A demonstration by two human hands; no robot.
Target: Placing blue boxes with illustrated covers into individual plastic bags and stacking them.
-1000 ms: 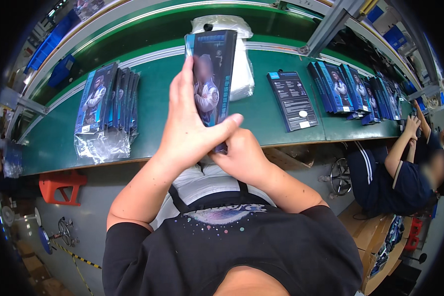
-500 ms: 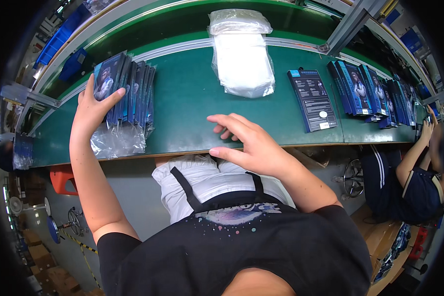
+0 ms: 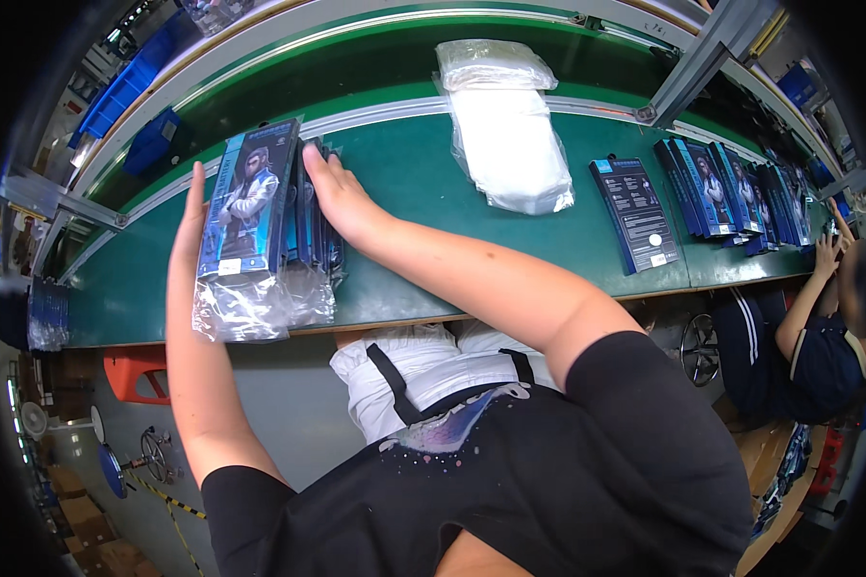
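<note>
At the left of the bench stands a row of flat dark-blue printed boxes (image 3: 248, 197) in clear plastic bags, with the bags' loose ends (image 3: 245, 308) crumpled toward the bench's front edge. Along the row's left side my left hand (image 3: 191, 226) is held flat, fingers stretched out. My right hand (image 3: 342, 197) has its palm and straight fingers turned to the row's right side, touching or very near it. Neither hand has its fingers wrapped round a box. Part of the row is hidden behind the front box and my right hand.
A stack of clear plastic bags (image 3: 505, 144) lies at the bench's back middle. One dark box (image 3: 637, 216) lies flat to the right, beside a leaning row of similar boxes (image 3: 707, 188). A co-worker's hand (image 3: 827, 252) is at the far right. A metal post (image 3: 707, 58) rises behind.
My right hand has swung left from the bench's front middle to the row's right side. My left hand's fingers have straightened along its left side. The front box now shows its face more fully.
</note>
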